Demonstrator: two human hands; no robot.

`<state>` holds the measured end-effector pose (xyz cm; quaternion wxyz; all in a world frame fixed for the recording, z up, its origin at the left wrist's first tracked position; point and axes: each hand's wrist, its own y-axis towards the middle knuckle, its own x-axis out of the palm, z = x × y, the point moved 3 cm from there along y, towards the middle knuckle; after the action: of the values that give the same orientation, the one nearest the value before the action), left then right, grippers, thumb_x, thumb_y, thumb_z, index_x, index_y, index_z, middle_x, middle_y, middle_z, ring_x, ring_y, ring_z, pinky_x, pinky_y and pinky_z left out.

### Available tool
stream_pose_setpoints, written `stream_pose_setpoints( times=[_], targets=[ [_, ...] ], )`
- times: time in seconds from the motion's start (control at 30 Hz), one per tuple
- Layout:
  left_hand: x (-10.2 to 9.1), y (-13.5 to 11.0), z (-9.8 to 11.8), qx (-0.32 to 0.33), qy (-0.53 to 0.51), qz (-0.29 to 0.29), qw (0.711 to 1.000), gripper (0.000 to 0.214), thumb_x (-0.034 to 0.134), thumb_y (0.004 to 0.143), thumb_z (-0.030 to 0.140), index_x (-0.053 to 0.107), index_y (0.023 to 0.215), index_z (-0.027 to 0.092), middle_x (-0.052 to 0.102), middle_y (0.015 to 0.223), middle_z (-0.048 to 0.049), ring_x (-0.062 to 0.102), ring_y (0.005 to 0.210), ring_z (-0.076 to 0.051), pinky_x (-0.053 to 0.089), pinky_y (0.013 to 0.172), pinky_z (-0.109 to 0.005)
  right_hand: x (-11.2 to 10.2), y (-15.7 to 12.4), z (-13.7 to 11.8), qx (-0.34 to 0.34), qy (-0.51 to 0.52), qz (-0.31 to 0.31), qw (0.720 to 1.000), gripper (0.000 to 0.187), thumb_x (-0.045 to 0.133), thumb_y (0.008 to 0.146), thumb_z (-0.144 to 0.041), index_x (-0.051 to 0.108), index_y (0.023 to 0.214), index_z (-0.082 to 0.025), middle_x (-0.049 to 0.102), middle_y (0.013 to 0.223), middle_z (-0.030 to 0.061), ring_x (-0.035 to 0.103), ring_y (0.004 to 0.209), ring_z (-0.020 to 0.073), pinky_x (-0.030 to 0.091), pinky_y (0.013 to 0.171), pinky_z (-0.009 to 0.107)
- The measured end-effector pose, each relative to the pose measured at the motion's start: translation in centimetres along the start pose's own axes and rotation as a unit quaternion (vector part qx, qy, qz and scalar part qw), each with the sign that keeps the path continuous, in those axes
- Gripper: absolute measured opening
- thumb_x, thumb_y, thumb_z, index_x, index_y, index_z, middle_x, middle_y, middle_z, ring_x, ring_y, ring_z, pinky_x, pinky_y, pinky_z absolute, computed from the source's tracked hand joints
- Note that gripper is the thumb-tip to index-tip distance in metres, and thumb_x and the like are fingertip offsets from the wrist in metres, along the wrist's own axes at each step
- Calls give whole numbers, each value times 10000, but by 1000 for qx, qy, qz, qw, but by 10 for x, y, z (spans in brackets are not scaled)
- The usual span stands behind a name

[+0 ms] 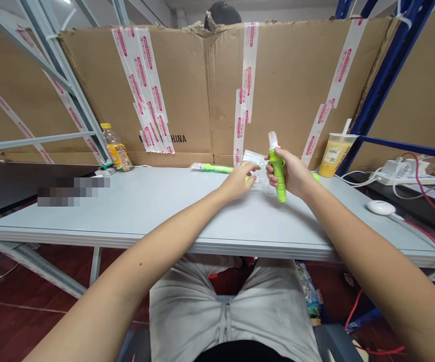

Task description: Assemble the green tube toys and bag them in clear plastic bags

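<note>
Centre of the frame, I'm looking down at a grey table [145,201]. My right hand [295,173] is clamped around a green tube [281,190], held upright just above the tabletop, its clear cap [273,138] poking out over the fist. My left hand [238,182] sits just left of it, the 2 hands close but not touching. Its fingers are stretched toward a clear plastic bag [253,156], and I cannot tell whether they grip anything. A 2nd green tube [213,168] lies flat behind the left hand, against the cardboard wall [202,90]. At centre left stands an orange drink bottle [117,148]. On the right there is a yellow drink cup [336,153] and, lower down, a white mouse [381,207].
</note>
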<state>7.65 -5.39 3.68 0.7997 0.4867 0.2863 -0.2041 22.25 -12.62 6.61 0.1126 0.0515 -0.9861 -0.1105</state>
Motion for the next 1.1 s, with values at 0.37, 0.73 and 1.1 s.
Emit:
stream_pose_setpoints(
  times=[0.37, 0.73, 1.1],
  targets=[
    [38, 6, 26, 70, 182, -78, 978, 244, 577, 887, 254, 644, 1110, 182, 602, 1208, -121, 473, 1184, -297, 370, 1023, -462, -7, 1, -8, -14, -26, 25, 999, 295, 550, 883, -515, 481, 905, -229, 449, 640, -25, 388, 461, 117, 338, 409, 244],
    [-21, 0, 16, -45, -35, 121, 991, 166, 642, 853, 315, 601, 967, 202, 649, 923, -43, 568, 869, -183, 437, 836, -316, -3, -2, -3, 11, -37, -20, 999, 280, 593, 878, -475, 536, 935, -207, 483, 642, -19, 412, 453, 108, 345, 403, 239],
    [-42, 8, -22, -286, -428, 277, 812, 165, 634, 710, 202, 535, 840, 180, 620, 740, -13, 633, 648, -162, 551, 689, -359, 5, -2, 20, 84, -195, -74, 974, 294, 614, 889, -485, 523, 860, -206, 553, 646, 19, 445, 404, 109, 333, 325, 237]
  ],
)
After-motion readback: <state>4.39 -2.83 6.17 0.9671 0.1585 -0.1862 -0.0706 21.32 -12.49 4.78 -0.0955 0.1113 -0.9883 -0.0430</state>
